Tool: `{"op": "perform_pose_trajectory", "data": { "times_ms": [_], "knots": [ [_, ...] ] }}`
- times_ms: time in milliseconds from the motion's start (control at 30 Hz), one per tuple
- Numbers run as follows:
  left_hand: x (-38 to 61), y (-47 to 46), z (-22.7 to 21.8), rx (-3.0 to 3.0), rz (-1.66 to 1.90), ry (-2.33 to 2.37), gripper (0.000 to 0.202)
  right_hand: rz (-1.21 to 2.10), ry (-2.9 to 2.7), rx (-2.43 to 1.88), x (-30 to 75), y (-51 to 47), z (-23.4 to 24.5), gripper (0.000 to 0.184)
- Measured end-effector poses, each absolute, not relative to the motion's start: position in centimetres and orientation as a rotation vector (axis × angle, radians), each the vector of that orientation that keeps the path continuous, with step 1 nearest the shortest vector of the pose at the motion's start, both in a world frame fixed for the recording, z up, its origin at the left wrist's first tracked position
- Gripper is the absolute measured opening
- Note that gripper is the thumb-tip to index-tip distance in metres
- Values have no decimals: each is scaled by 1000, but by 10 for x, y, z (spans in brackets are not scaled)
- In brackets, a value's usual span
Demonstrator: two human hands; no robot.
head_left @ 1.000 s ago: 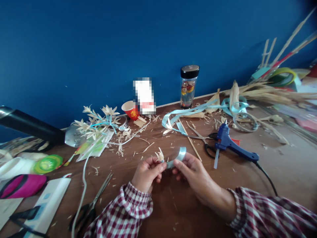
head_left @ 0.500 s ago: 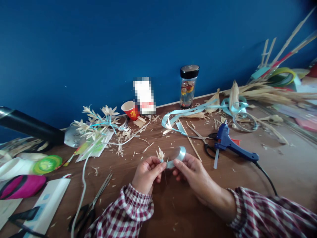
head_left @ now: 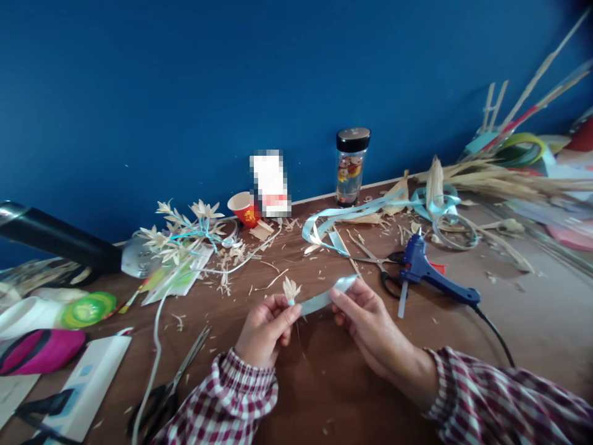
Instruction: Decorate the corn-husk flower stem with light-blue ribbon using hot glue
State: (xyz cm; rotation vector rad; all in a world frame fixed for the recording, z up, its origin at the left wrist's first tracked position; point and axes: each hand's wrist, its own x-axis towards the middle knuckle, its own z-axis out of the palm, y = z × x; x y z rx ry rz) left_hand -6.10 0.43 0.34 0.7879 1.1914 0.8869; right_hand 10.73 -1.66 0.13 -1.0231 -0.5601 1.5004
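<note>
My left hand (head_left: 266,327) pinches a small pale husk flower (head_left: 291,289) at its base, petals pointing up. From that base a light blue ribbon (head_left: 317,303) runs across to my right hand (head_left: 370,318), whose thumb and fingers are closed on its other end. Between the two hands the ribbon is fairly straight, curling over near the right fingers. A thin thread dangles below the left fingers. Beyond the right hand lie a blue glue gun (head_left: 426,269) and a pair of scissors (head_left: 382,266).
Finished-looking husk flowers (head_left: 185,228) lie at the back left beside a red paper cup (head_left: 245,209). A lidded bottle (head_left: 352,167) stands by the wall. More scissors (head_left: 171,389) and a white cable (head_left: 156,337) lie left. Loose ribbon (head_left: 343,213) and husk scraps spread behind.
My hands have moved apart, drawing the ribbon from a loose loop into a straighter strip. The flower has shifted slightly left with my left hand and stands more upright.
</note>
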Motion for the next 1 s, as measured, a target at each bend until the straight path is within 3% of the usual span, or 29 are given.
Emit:
{"op": "perform_pose_trajectory", "data": {
  "times_ms": [800, 1000],
  "knots": [
    [-68, 4, 1, 781, 1110, 1369, 41, 1354, -775, -1236, 112, -35, -4, 29],
    [-73, 0, -1, 798, 1113, 1380, 41, 1635, -830, -1298, 122, -47, 14, 27]
  ]
}}
